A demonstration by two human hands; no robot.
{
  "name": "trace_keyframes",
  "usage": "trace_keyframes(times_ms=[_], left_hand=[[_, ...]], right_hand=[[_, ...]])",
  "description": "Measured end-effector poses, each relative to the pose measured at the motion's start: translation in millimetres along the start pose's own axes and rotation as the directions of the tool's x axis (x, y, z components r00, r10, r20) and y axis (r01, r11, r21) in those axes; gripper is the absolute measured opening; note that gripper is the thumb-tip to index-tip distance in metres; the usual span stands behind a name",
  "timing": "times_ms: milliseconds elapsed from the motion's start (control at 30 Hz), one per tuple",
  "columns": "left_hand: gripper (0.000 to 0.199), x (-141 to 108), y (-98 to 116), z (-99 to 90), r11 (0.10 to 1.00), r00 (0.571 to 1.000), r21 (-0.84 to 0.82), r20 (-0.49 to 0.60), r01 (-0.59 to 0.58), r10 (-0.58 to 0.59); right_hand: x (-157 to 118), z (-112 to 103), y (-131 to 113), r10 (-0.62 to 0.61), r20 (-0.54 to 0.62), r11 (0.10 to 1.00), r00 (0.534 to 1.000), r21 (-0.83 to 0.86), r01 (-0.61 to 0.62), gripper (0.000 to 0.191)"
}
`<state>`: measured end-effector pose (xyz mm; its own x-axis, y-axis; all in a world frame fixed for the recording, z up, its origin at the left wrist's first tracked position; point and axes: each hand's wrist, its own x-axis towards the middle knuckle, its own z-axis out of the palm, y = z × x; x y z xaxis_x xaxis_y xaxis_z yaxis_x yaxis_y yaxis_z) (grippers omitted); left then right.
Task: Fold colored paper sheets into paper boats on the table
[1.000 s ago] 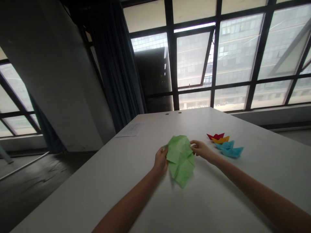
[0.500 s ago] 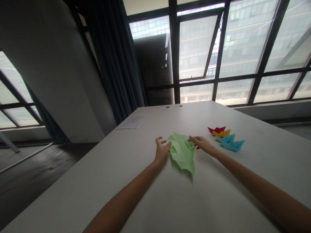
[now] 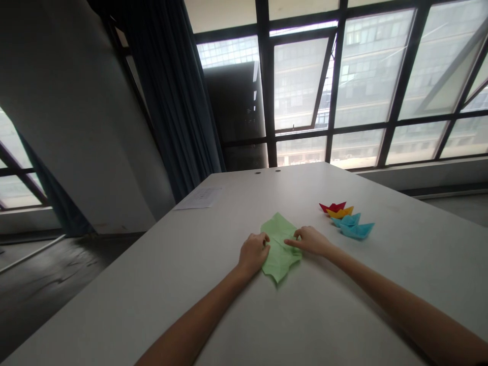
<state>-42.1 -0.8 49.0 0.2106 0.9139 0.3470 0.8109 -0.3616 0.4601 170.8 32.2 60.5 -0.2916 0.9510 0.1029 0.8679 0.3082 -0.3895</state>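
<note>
A creased sheet of light green paper (image 3: 280,259) lies low over the white table, its corners pointing away from me and toward me. My left hand (image 3: 253,252) has its fingers curled at the sheet's left edge, thumb and forefinger gripping it. From the other side, my right hand (image 3: 310,240) holds the right edge, with a fingertip reaching in over the creased middle. Some of the paper's right side is hidden under these fingers.
To the right stand folded paper boats in a row: red (image 3: 332,207), yellow (image 3: 340,212) and two blue ones (image 3: 357,230). A printed sheet (image 3: 199,198) lies at the table's far left edge. Beyond the white table (image 3: 244,325) are a dark curtain (image 3: 183,101) and windows.
The green paper has been lowered and lies flatter, its near corner now pointing toward me. My left fingers have curled in, and my right hand has moved inward over the sheet. The view has shifted slightly.
</note>
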Motion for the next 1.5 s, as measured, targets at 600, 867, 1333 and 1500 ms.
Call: trace_keyframes(times_ms=[600, 867, 1333, 1500], left_hand=[[0.024, 21.2, -15.7, -39.6, 0.974, 0.977, 0.104, -0.092, 0.2, -0.191], [0.03, 20.4, -32.8, -38.2, 0.85, 0.969, 0.492, 0.047, 0.189, -0.243], [0.037, 9.0, 14.6, -32.3, 0.871, 0.967, 0.475, 0.255, -0.124, -0.002], [0.056, -2.4, 29.6, -26.5, 0.866, 0.944, 0.467, 0.331, -0.177, 0.014]], right_hand=[[14.8, -12.2, 27.3, 0.08, 0.026, 0.997, 0.996, -0.009, -0.08, 0.02], [18.2, -17.1, 45.6, 0.169, 0.156, 0.985, 0.973, -0.068, -0.16, 0.023], [10.5, -62.0, 53.2, 0.063, 0.123, 0.993, 0.99, -0.107, -0.05, 0.028], [1.5, -92.4, 82.5, 0.126, 0.117, 0.982, 0.985, -0.158, -0.107, 0.018]])
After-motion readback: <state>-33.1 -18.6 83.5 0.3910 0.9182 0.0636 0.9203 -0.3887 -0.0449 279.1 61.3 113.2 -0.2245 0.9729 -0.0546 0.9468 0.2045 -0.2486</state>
